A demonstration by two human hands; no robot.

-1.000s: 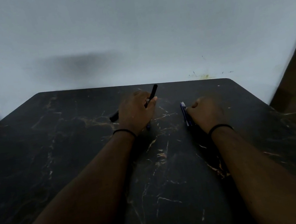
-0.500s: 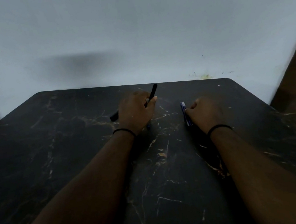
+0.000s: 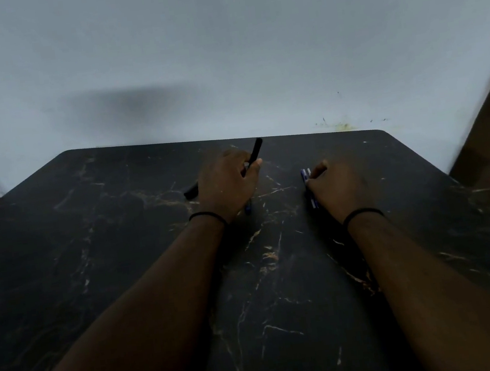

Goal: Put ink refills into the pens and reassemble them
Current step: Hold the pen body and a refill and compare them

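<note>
On a black marble-patterned table (image 3: 123, 263), my left hand (image 3: 225, 184) grips a slim black pen barrel (image 3: 256, 152) while my right hand (image 3: 336, 189) curls around blue-and-white pens (image 3: 306, 177); no writing legible.

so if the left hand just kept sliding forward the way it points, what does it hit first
Probably nothing on the table. The left hand, gripping a black pen, points toward the far edge, and no object shows ahead before the wall. Depth is hard to judge. The right hand with the blue pens lies off to the side.
</note>
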